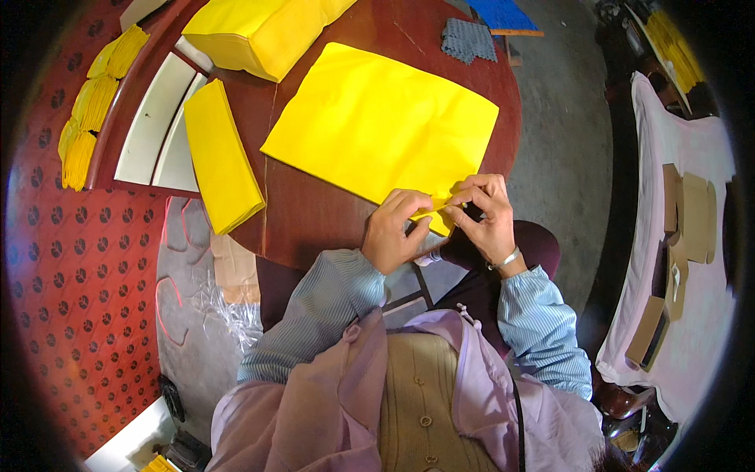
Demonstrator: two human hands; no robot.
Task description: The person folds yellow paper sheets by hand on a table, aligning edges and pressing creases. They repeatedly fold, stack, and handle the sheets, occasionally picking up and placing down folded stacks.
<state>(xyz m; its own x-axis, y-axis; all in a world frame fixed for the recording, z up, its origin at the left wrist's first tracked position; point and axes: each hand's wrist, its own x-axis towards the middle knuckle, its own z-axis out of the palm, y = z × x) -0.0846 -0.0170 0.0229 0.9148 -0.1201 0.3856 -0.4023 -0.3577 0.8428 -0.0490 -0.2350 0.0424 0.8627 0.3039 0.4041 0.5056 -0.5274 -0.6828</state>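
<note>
A broad yellow sheet [385, 118], of paper or thin cloth, lies flat on the round reddish-brown table [314, 216]. Its near right corner reaches past the table's edge toward me. My left hand [393, 230] pinches this corner between thumb and forefinger. Close beside it, my right hand [487, 214] pinches the same corner from the right, fingertips nearly meeting the left ones. A small folded flap of yellow shows between and below the fingers. Whether the sheet is one layer or several, I cannot tell.
Left of the sheet lies a narrow yellow folded stack [224, 157]; a thicker yellow stack [259, 35] sits behind. A grey cloth [468, 41] rests at the table's far right. More yellow bundles [94, 106] stand far left. Cardboard boxes [696, 216] lie on a pink-covered surface at right.
</note>
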